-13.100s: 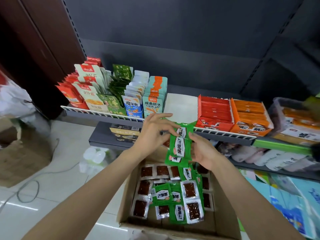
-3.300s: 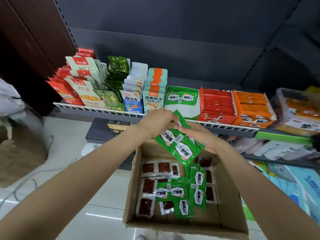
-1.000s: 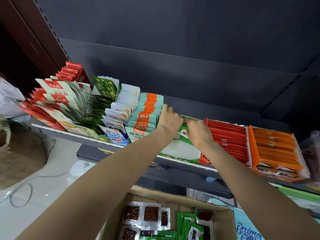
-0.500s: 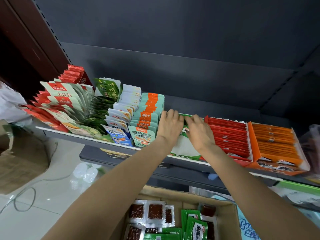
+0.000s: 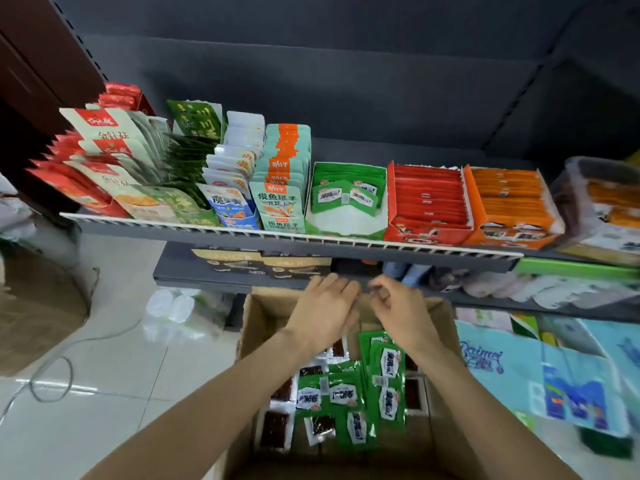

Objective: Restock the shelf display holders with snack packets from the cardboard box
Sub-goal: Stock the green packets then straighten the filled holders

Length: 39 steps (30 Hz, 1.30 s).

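The cardboard box [image 5: 446, 424] lies open below me with several green snack packets [image 5: 349, 400] and clear packets of dark snack inside. My left hand [image 5: 325, 311] and my right hand [image 5: 398, 310] hover side by side over the box's far end. Both hold nothing, the fingers loosely curled. Up on the shelf [image 5: 291, 235], the green display holder [image 5: 346, 225] carries a few green packets [image 5: 346, 194] standing at its back, with its white floor bare in front.
Holders of red, green, blue and teal packets fill the shelf to the left. Red [image 5: 427, 202] and orange [image 5: 509, 206] boxes stand to the right. A lower shelf edge [image 5: 242, 282] juts out just beyond the box. Blue bags [image 5: 540, 372] lie right of it; a brown bag [image 5: 38, 306] sits on the floor at left.
Both hands have let go of the green packets in the holder and come back down over the box. My view has tilted down.
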Motion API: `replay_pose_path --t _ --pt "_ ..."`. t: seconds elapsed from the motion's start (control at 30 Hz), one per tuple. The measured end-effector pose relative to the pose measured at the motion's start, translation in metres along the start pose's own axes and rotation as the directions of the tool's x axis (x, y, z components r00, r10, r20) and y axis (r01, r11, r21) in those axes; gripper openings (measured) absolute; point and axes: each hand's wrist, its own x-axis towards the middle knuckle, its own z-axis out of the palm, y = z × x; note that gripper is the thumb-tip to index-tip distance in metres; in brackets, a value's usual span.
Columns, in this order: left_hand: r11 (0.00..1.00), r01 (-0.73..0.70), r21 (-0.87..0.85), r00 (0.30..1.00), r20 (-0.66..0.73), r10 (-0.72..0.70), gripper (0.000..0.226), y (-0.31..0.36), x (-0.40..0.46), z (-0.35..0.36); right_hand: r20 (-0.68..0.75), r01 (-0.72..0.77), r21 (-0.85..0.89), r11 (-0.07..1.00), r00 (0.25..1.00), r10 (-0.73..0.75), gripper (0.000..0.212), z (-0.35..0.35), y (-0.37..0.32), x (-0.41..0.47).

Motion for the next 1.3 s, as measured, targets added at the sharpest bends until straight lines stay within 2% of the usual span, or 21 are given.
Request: replay_pose_path --t 0.07,0.13,0.2,0.3,0.37,0.43,0.5,0.57,0.6,0.67,0.7,0.73,0.8,0.87,0.93,1.0,1.03,1.07,1.13,1.23,1.3 --pt "0.997 0.040 -0.071 0.982 0.189 -0.026 0.017 0.008 -0.019 0.009 0.102 -0.081 -0.049 0.995 0.991 0.086 0.015 0.021 0.017 -0.017" --pt "0.984 0.160 -0.079 0.893 0.437 -0.110 0.024 0.011 -0.034 0.025 0.184 -0.188 -0.127 0.974 0.961 0.209 0.027 0.041 0.036 -0.030" --pt "0.976 0.217 -0.034 0.798 0.582 -0.157 0.035 0.008 -0.047 0.042 0.250 -0.335 -0.181 0.925 0.894 0.372 0.050 0.057 0.054 -0.043" --pt "0.979 0.203 -0.020 0.678 0.724 -0.126 0.059 0.002 -0.065 0.065 0.278 -0.507 -0.252 0.824 0.778 0.564 0.080 0.075 0.069 -0.058" --pt "0.981 0.194 -0.019 0.628 0.771 -0.109 0.067 -0.001 -0.076 0.076 0.198 -0.532 -0.299 0.792 0.777 0.597 0.088 0.084 0.072 -0.061" --pt "0.976 0.217 -0.025 0.594 0.796 -0.112 0.073 -0.002 -0.082 0.082 0.112 -0.564 -0.252 0.787 0.790 0.602 0.085 0.092 0.073 -0.060" --pt "0.966 0.255 -0.046 0.594 0.796 -0.119 0.074 -0.002 -0.084 0.086 0.070 -0.607 -0.178 0.775 0.777 0.625 0.082 0.099 0.076 -0.056" --pt "0.959 0.275 -0.062 0.605 0.787 -0.123 0.072 -0.002 -0.083 0.086 0.106 -0.634 -0.100 0.767 0.760 0.642 0.076 0.101 0.080 -0.053" --pt "0.960 0.272 -0.063 0.614 0.779 -0.123 0.069 -0.002 -0.081 0.085 0.143 -0.619 -0.089 0.780 0.767 0.625 0.065 0.101 0.081 -0.052" --pt "0.957 0.280 -0.080 0.650 0.749 -0.128 0.061 -0.002 -0.078 0.082 0.191 -0.544 -0.107 0.832 0.810 0.554 0.036 0.098 0.079 -0.051" --pt "0.946 0.305 -0.108 0.681 0.719 -0.138 0.056 -0.002 -0.077 0.080 0.192 -0.497 -0.098 0.862 0.840 0.507 0.028 0.095 0.077 -0.051" --pt "0.924 0.348 -0.157 0.712 0.686 -0.152 0.050 -0.001 -0.076 0.077 0.190 -0.463 -0.057 0.885 0.865 0.464 0.026 0.091 0.075 -0.050" --pt "0.833 0.460 -0.308 0.761 0.620 -0.192 0.040 0.001 -0.070 0.070 0.197 -0.416 0.133 0.900 0.901 0.387 0.022 0.079 0.067 -0.050" --pt "0.638 0.603 -0.479 0.758 0.593 -0.272 0.032 0.003 -0.061 0.060 0.237 -0.400 0.347 0.848 0.913 0.333 0.019 0.062 0.054 -0.050" --pt "0.322 0.701 -0.636 0.713 0.617 -0.334 0.032 0.004 -0.049 0.046 0.286 -0.383 0.514 0.767 0.920 0.268 0.019 0.047 0.040 -0.047" --pt "0.026 0.677 -0.735 0.697 0.630 -0.341 0.029 0.002 -0.036 0.027 0.302 -0.360 0.601 0.714 0.929 0.215 0.020 0.036 0.029 -0.040" --pt "-0.033 0.645 -0.763 0.709 0.614 -0.347 0.026 0.001 -0.031 0.017 0.295 -0.348 0.621 0.702 0.934 0.202 0.020 0.031 0.025 -0.035" --pt "-0.040 0.612 -0.790 0.726 0.581 -0.368 0.025 -0.001 -0.026 0.008 0.274 -0.334 0.638 0.694 0.941 0.201 0.019 0.025 0.021 -0.031" --pt "0.013 0.545 -0.838 0.754 0.484 -0.445 0.024 -0.007 -0.016 -0.011 0.170 -0.296 0.668 0.682 0.954 0.248 0.017 0.011 0.012 -0.020" --pt "0.239 0.506 -0.828 0.776 0.316 -0.546 0.022 -0.024 -0.001 -0.034 -0.039 -0.211 0.655 0.726 0.950 0.311 0.016 -0.018 -0.004 -0.007" --pt "0.334 0.522 -0.785 0.764 0.256 -0.592 0.026 -0.036 0.008 -0.042 -0.077 -0.141 0.703 0.697 0.959 0.272 0.017 -0.033 -0.014 -0.001"
